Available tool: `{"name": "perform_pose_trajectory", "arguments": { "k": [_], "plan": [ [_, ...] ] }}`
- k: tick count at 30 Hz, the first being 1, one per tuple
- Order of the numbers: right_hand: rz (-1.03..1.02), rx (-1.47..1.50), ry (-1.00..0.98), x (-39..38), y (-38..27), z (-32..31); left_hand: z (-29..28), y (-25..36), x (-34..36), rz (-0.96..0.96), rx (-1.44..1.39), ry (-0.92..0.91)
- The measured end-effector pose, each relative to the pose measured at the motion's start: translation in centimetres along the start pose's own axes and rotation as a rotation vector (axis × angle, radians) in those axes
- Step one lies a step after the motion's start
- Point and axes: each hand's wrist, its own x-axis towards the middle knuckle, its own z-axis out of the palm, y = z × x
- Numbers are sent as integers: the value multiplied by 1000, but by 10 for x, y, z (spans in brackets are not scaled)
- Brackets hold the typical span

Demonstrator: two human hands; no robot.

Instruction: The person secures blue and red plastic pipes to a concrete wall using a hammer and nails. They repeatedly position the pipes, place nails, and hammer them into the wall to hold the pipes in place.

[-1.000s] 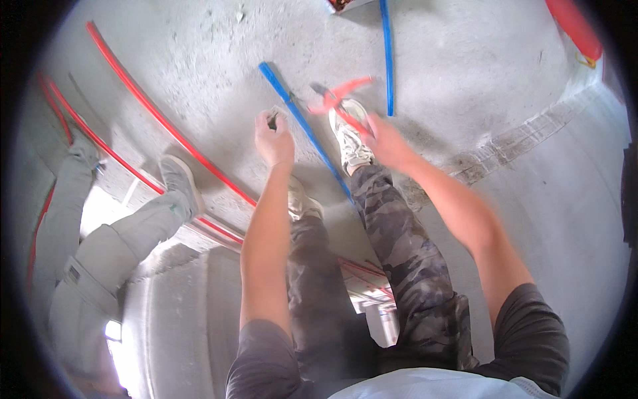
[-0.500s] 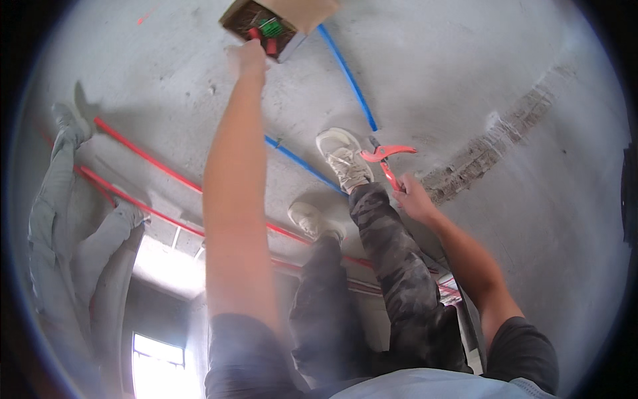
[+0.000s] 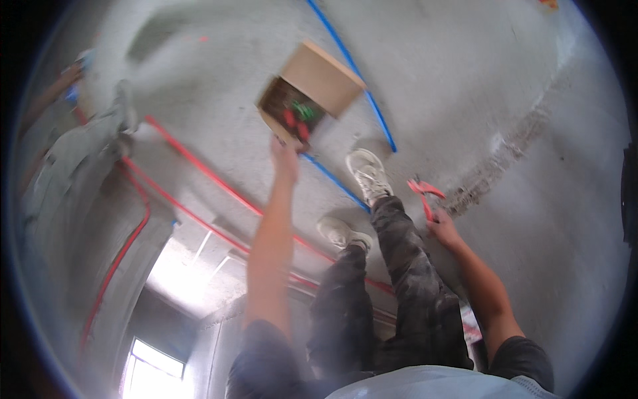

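Note:
My left hand (image 3: 286, 154) is closed on the near rim of a cardboard box (image 3: 271, 106), fingers blurred by motion. The box's flap (image 3: 323, 78) is folded open to the right. Inside lie red pieces (image 3: 296, 123) and a green piece (image 3: 303, 109), too smeared to name. In my right hand (image 3: 444, 229), held low to the right of my shoes, is a red pipe cutter (image 3: 428, 193). Its handle is in my fist and its head points up and away from me.
Blue pipes (image 3: 377, 114) and red pipes (image 3: 199, 166) run along the grey concrete floor. A rough chased groove (image 3: 502, 156) crosses at the right. My shoes (image 3: 367, 174) stand in the middle. Another person (image 3: 73, 156) bends at the far left beside a wall.
The box has come nearer to me with my left hand at its rim. My view has shifted. The person on the left has bent down. My right hand keeps hold of the pipe cutter.

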Motion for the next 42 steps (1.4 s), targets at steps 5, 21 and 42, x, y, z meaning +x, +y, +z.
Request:
{"name": "perform_pose_trajectory", "arguments": {
  "k": [5, 21, 42],
  "plan": [
    [-5, -17, -46, -128, -33, -39, -51, 114, -236, -241, -139, 151],
    [-286, -244, -177, -315, -371, -75, -173, 230, -822, 165, -670, 571],
    [-1120, -1081, -314, -467, -475, 254, 172, -106, -1057, 1422, -1939, 1658]
  ]
}}
